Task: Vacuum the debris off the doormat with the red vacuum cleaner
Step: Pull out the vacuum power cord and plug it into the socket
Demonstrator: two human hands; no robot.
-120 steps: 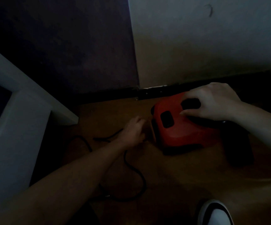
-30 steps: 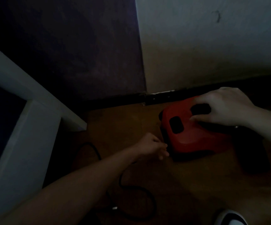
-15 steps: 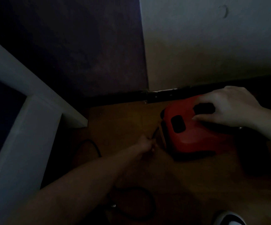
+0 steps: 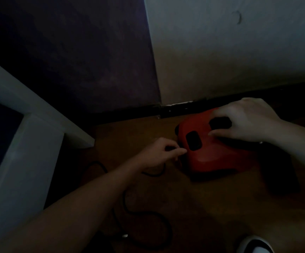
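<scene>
In the dim corner below you, the wooden floor (image 4: 203,207) meets a pale wall (image 4: 239,52) and a dark baseboard (image 4: 129,114). A white frame (image 4: 20,161) stands at your left side. The red vacuum cleaner (image 4: 217,156) lies on the floor close to the baseboard, under your right arm. A black cord (image 4: 148,215) makes loose loops on the floor beneath your left forearm.

Your right hand (image 4: 245,121) rests on top of the red housing, wrist bent, with fingers and thumb spread on both sides of a black recess. Your left arm reaches forward, and your left hand (image 4: 159,154) is at the near end of the vacuum. Its fingers are curled, and thumb and forefinger pinch something small and dark, probably the black cord; the light is too poor to be sure. A white shoe (image 4: 254,246) shows at the bottom edge.
</scene>
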